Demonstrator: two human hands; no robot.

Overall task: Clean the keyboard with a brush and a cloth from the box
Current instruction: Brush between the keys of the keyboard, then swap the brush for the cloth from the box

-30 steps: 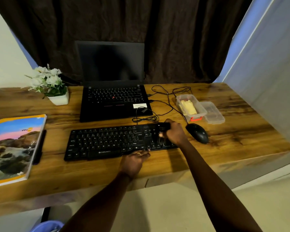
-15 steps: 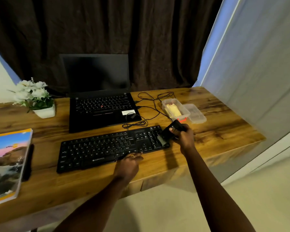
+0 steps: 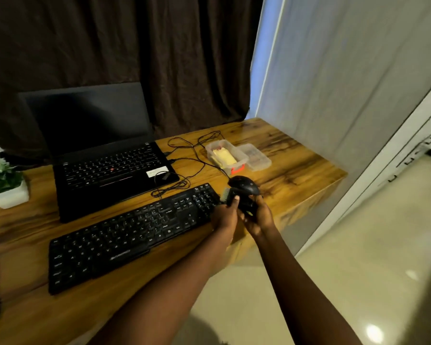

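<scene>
Black brush (image 3: 244, 204), left hand (image 3: 225, 217), right hand (image 3: 260, 218) gripping

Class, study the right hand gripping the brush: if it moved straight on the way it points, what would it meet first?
Probably the mouse, just beyond the right hand and brush; depth is unclear, so the hand might pass above it.

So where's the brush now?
Head view, right of centre: left hand and right hand hold the brush at the keyboard's right end, before the mouse.
</scene>
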